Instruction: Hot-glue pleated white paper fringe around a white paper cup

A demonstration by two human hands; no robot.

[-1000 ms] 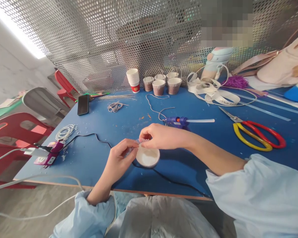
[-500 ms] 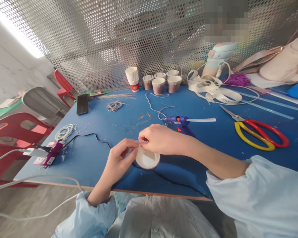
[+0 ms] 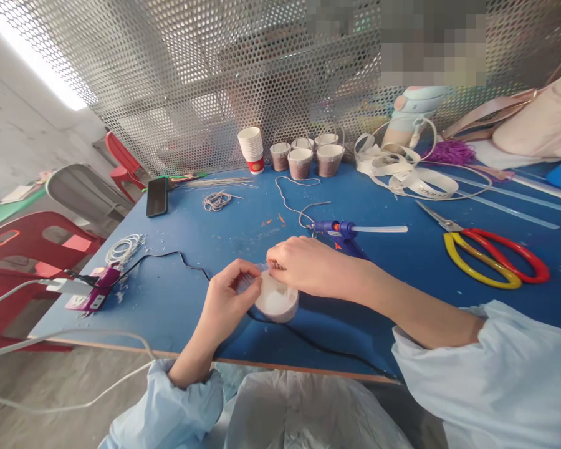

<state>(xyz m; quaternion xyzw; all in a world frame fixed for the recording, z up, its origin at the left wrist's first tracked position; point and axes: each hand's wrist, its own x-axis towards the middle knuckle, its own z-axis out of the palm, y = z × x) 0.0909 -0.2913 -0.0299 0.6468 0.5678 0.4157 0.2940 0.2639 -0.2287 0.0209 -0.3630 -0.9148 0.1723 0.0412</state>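
Note:
A small white paper cup (image 3: 277, 300) is tipped so that its open mouth faces me, close to the table's front edge. My left hand (image 3: 231, 296) grips the cup's left side, thumb at the rim and fingers bent round behind. Some thin, see-through whitish material (image 3: 258, 269) shows between the two hands along the far rim. My right hand (image 3: 299, 265) has its fingertips pinched at that far rim; the fingers hide what exactly they hold. Just beyond the right hand lies a blue glue gun (image 3: 339, 231) with a clear glue stick in its back.
Scissors (image 3: 486, 249) with red and yellow handles lie at right. Finished little cup baskets (image 3: 300, 163) and stacked paper cups (image 3: 251, 149) stand along the mesh screen. White ribbon (image 3: 402, 171), a phone (image 3: 157, 197), coiled cord (image 3: 217, 200) and a power strip (image 3: 93, 296) are around.
The cup has tilted a little more toward me, and my right hand has shifted slightly right along the rim. More of the see-through material shows between my hands.

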